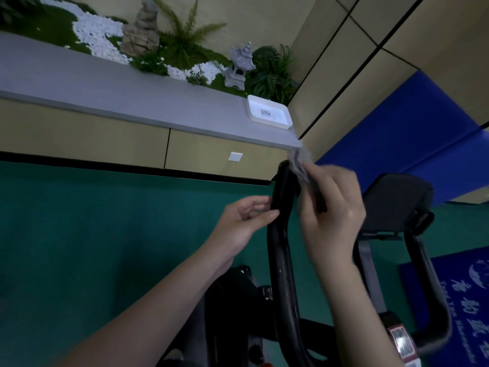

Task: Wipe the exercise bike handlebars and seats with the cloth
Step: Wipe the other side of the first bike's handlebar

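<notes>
Bike frame fills lower right, black handlebar (281,234) loop rising to its tip near the grey ledge (132,102) corner; padded rest (397,202) sits just right of it. Left hand (243,223) pinches the bar's upper section with thumb and curled fingers, probably steadying it so the wipe doesn't push it around. Right hand (330,207), blurred, grips the grey cloth (301,165) bunched in curled fingers and holds it against the bar's top end, likely rubbing there. Seats not clearly in view, so probably not wiped yet. White tray (270,115) rests on the ledge, well apart from the hands.
</notes>
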Tool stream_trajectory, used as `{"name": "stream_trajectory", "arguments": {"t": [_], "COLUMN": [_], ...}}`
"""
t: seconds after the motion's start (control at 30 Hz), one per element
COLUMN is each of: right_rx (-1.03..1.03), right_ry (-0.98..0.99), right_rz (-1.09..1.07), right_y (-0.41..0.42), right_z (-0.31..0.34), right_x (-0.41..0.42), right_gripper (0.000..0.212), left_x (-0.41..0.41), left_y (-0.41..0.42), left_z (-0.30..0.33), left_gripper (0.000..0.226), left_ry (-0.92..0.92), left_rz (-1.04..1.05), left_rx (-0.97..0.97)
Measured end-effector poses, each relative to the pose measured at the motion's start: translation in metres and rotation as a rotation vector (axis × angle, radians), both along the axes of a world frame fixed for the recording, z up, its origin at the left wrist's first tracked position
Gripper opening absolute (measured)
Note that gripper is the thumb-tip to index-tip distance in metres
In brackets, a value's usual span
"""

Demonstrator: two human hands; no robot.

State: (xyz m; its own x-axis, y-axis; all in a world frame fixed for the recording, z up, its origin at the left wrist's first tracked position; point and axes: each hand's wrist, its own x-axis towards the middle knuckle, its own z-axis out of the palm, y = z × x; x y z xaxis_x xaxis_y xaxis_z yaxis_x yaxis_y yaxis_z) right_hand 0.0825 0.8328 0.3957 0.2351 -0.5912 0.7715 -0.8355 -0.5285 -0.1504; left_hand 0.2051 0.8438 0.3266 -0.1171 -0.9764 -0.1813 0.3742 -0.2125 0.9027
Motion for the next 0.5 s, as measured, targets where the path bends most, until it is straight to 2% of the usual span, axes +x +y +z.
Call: {"name": "stream_trajectory", "arguments": {"t": [0.1,0.27,0.5], "right_rx": [0.127,0.352,0.331], "right_ry": [0.259,0.447,0.588], "right_rz": [0.209,0.480,0.565], "right_y": [-0.018,-0.026,-0.028], "right_z": [0.012,0.020,0.017], "right_x": [-0.007,-0.021,-0.022], "right_gripper": [0.016,0.018,0.017], "left_x": [-0.005,-0.012,-0.025], "left_y": [0.002,0.012,0.022], "left_z": [0.000,-0.005,-0.012], "left_gripper": [0.024,0.025,0.018], "left_ry": [0.049,0.196,0.294], "left_rz": [0.030,0.050,0.143], "left_rx": [0.041,0.115,0.159]}}
